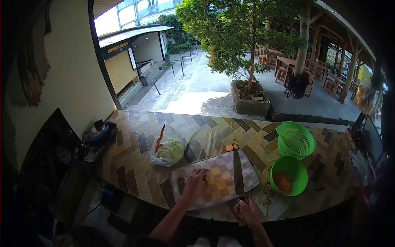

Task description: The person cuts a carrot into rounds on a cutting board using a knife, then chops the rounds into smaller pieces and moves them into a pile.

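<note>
A checkered cutting board (218,181) lies at the table's near edge. My left hand (195,187) rests on its left half, fingers curled down over a small orange piece of carrot (207,178) that is mostly hidden. In my right hand (247,212) is the handle of a large knife (238,175). Its dark blade points away from me over the right part of the board, apart from my left hand. Just past the board's far edge sit carrot ends (229,148). Right of the board, a green bowl (302,181) holds fine orange shreds.
A green strainer basket (295,140) stands behind the bowl. A clear plastic bag (168,153) with pale cabbage and a long orange-red pointed thing (161,136) lies back left. Peelings (268,196) are scattered between board and bowl. A dark-blue device (97,132) with cables sits far left.
</note>
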A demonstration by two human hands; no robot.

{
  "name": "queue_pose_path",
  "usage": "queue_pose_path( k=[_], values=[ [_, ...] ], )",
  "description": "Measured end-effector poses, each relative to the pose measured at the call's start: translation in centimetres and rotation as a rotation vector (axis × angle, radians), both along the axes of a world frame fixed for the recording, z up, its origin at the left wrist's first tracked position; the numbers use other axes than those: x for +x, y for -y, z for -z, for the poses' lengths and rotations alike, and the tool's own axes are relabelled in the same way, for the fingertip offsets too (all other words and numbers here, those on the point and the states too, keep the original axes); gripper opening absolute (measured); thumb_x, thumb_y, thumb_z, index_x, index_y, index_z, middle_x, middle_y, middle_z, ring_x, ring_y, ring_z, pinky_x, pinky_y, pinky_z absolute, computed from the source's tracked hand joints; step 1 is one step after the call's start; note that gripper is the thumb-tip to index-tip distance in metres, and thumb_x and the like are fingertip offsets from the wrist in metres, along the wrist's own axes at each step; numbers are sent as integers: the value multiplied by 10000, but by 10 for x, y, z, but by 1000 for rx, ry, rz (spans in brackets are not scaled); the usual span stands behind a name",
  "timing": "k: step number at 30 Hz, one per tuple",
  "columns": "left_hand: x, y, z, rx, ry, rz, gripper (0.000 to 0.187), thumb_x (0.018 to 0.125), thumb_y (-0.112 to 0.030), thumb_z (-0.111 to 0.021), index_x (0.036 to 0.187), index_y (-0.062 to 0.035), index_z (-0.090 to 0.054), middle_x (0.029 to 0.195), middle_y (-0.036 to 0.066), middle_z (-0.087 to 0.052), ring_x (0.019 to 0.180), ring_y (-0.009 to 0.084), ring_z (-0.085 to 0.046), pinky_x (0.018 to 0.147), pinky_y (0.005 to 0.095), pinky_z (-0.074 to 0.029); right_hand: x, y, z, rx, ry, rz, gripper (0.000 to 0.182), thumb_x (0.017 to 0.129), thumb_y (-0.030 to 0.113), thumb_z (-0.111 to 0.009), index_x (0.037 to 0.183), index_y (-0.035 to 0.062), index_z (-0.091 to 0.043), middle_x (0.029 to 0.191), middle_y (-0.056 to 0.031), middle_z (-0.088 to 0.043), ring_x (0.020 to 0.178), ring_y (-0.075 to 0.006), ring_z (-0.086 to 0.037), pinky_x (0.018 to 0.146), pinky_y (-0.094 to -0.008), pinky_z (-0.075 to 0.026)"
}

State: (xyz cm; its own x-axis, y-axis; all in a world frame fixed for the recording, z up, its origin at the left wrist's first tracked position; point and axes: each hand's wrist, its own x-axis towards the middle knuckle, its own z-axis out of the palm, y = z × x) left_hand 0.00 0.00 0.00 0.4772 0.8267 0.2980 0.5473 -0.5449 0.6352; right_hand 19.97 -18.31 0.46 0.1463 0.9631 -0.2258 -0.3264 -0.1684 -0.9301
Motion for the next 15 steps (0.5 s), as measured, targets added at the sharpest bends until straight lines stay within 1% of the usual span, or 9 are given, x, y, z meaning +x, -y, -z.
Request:
queue_pose_path(
  k=[2, 3, 5, 8, 11, 14, 15],
  values=[
    [7, 5, 10, 151, -65, 98, 334, 731, -73, -716, 1055, -27, -647, 1071, 160, -655, 1079, 352, -599, 900, 423, -505, 1, 10, 1, -99, 38, -16, 251, 1007, 257, -546, 1176, 96, -454, 659, -20, -517, 465, -75, -434, 421, -227, -353],
    [2, -21, 14, 156, -42, 108, 328, 735, -76, -722, 1052, -20, -656, 1069, 160, -659, 1061, 349, -611, 892, 419, -511, -10, -16, 13, -80, 89, 17, 226, 1009, 259, -538, 1147, 93, -473, 654, -9, -500, 475, -63, -424, 424, -224, -344],
    [7, -15, 22, 74, -2, 142, 318, 743, -81, -734, 1046, -7, -675, 1065, 161, -668, 1024, 343, -634, 876, 412, -522, -23, -13, 28, -135, 176, 88, 192, 1014, 263, -523, 1088, 86, -510, 644, 12, -467, 495, -40, -403, 430, -216, -325],
    [17, 3, 18, -168, 234, 43, 322, 765, -110, -747, 1069, -13, -701, 1065, 166, -681, 992, 337, -656, 872, 391, -529, -25, -15, 45, -132, 387, 75, 215, 1016, 259, -514, 1077, 53, -528, 638, -17, -487, 489, -83, -422, 443, -266, -363],
    [20, 7, 24, -112, 229, 33, 306, 801, -122, -737, 1091, -27, -716, 1069, 167, -691, 998, 332, -662, 879, 374, -527, -31, -21, 32, 122, 845, 154, 252, 1015, 254, -504, 1080, 12, -525, 686, -119, -578, 505, -244, -552, 489, -383, -434],
    [20, 4, 38, 6, 252, 62, 283, 823, -114, -719, 1094, -34, -717, 1056, 162, -699, 987, 322, -666, 864, 375, -530, -32, -29, 33, 72, 986, 65, 286, 1012, 245, -491, 1144, -8, -496, 757, -238, -629, 660, -434, -626, 576, -508, -459],
    [20, 6, 36, -5, 258, 51, 278, 830, -109, -713, 1099, -35, -717, 1052, 161, -701, 985, 320, -667, 859, 377, -531, -34, -30, 27, 24, 995, 39, 290, 1010, 241, -487, 1166, -3, -488, 768, -253, -633, 694, -453, -621, 589, -527, -458]
  ],
)
